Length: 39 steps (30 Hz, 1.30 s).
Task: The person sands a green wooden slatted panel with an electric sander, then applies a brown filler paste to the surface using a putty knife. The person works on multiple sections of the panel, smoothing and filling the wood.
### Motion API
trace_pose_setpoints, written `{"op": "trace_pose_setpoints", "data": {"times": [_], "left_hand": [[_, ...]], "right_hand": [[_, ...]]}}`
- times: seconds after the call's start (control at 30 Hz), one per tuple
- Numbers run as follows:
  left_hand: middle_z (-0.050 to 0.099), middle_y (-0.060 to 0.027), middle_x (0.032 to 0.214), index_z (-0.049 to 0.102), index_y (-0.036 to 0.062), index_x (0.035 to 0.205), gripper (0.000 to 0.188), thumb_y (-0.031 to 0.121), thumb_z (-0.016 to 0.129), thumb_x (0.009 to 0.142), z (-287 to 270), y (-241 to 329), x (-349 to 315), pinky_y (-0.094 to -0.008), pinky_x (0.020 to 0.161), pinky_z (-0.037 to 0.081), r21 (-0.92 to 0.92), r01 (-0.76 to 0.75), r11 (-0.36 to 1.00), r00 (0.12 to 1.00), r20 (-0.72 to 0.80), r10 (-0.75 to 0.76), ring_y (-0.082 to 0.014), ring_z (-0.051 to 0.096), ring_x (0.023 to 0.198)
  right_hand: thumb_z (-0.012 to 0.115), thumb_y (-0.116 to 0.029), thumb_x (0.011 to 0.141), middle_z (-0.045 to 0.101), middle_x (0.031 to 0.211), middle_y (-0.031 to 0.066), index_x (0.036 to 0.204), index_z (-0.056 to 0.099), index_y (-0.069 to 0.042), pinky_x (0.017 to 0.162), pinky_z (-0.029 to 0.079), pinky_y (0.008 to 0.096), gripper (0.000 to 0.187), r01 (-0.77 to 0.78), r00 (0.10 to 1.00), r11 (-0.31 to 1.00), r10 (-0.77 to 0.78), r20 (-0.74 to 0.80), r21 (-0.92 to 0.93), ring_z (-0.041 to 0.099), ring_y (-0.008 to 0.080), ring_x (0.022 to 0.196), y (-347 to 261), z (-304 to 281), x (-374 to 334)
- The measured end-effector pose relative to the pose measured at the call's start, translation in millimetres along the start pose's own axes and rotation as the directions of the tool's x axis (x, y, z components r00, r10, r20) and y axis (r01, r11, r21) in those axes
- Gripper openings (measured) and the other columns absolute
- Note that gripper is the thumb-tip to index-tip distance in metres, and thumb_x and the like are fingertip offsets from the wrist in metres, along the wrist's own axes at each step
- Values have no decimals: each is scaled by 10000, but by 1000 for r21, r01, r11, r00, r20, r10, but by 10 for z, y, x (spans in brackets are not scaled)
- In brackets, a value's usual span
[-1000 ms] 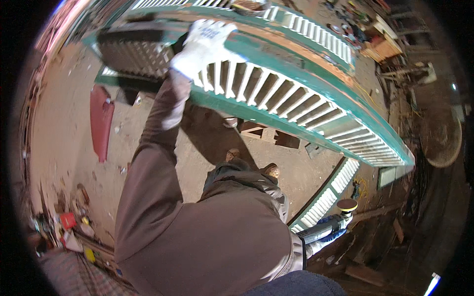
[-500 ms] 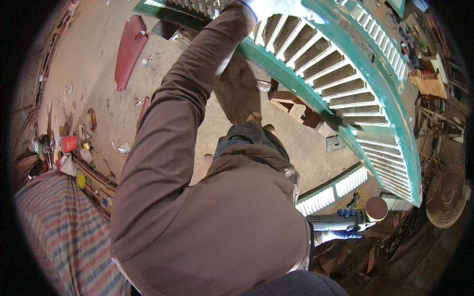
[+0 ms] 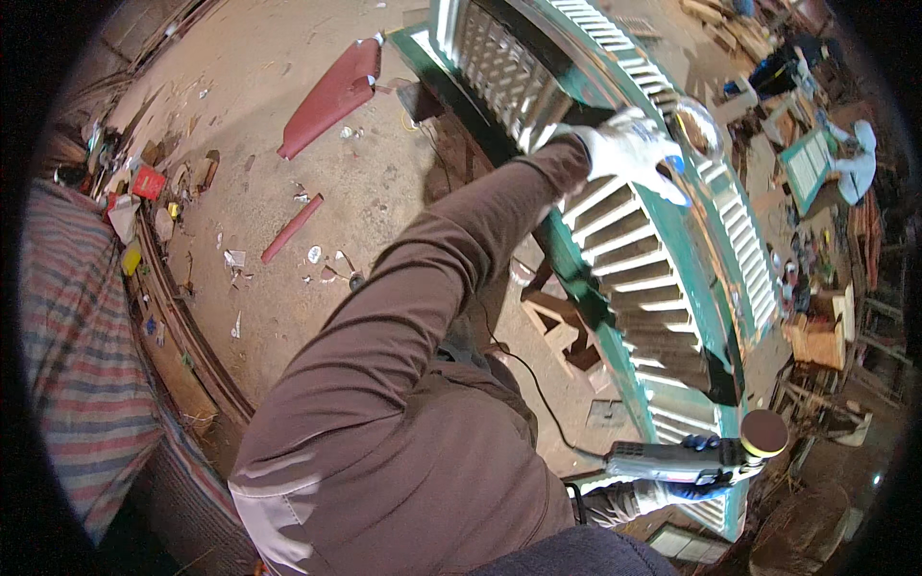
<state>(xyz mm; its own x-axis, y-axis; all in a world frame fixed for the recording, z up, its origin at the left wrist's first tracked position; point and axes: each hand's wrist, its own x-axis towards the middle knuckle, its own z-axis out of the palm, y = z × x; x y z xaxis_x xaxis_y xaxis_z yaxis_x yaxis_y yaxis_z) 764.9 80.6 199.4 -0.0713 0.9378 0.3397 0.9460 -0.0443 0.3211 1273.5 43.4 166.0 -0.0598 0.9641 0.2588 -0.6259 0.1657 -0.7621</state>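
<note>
A large arched green louvred shutter (image 3: 706,288) with white-lit slats stands in front of me, raised off the floor. My left hand (image 3: 629,158), in a white glove with blue fingertips, rests on its upper part with the fingers spread. At the lower right, my gloved right hand (image 3: 693,490) is wrapped around a grey angle grinder (image 3: 663,463). The tool's round brown sanding disc (image 3: 765,434) faces up, beside the shutter's lower end. A black cord trails from its back end.
Wooden support blocks (image 3: 557,331) stand beneath the shutter. A dark red panel (image 3: 336,96) and a red strip (image 3: 292,228) lie on the littered floor. A striped cloth (image 3: 82,355) covers something at the left. Another person in light blue (image 3: 855,163) is at the far right.
My view has turned, shifting the floor items rightward. The left hand has moved down and right along the shutter. The grinder, still in my right hand, is slightly further right and lower.
</note>
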Motion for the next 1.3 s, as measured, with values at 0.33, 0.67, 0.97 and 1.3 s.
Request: {"op": "trace_pose_setpoints", "data": {"times": [0.33,0.67,0.97,1.3], "left_hand": [[764,-91,1062,766,96,1113,581,624,634,908,-279,-203,134,-379,892,503,-755,257,604,958,280,-58,-255,687,974],[715,-160,956,671,1,1119,699,548,781,699,-327,-228,262,-389,828,545,-440,174,881,918,395,16,-308,708,924],[695,-141,686,730,-9,825,487,437,772,634,-233,-217,237,-433,598,520,-599,265,756,957,262,-127,-290,721,668],[707,-77,794,692,-1,1030,547,324,893,639,-872,-892,-140,-313,579,558,-867,475,149,875,448,-181,-174,690,679]], "right_hand": [[407,-504,1050,642,1145,142,1341,489,-94,835,622,448,509,482,876,814,-451,170,-325,691,293,928,1063,2157,1371],[394,-600,1032,582,1260,135,1341,498,-110,926,583,476,589,325,933,861,-225,279,-391,671,311,1029,2041,3262,1961],[362,-584,1046,410,1555,163,1557,330,-27,1195,307,441,757,-20,960,758,197,200,-652,427,288,1401,2321,1470,2133],[941,-524,572,742,924,149,1148,695,-10,791,546,431,811,347,825,-105,507,250,-932,713,312,886,2092,2754,1463]]}}
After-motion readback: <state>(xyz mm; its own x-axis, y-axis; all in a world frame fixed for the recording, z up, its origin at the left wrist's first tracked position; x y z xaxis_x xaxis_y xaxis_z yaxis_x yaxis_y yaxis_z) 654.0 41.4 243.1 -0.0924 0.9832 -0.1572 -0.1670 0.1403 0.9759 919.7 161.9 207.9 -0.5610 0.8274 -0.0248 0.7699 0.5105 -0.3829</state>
